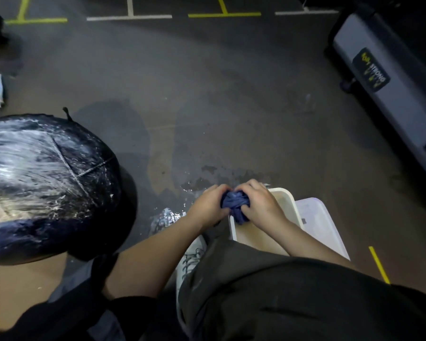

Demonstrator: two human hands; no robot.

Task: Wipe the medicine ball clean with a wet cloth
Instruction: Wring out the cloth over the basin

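A large black medicine ball (42, 183) sits on the floor at the left, its top streaked with white foamy smears. A bunched blue cloth (235, 205) is held over a cream tub (287, 200) of murky water at the lower middle. My left hand (210, 205) grips the cloth's left side and my right hand (261, 203) grips its right side, both with fingers curled round it. The two hands are well to the right of the ball.
A clear plastic box (325, 222) stands against the tub's right side. Water is splashed on the dark floor (192, 188) in front of the tub. A grey gym machine base (384, 77) runs along the right. My white shoe (192, 257) is beside the tub.
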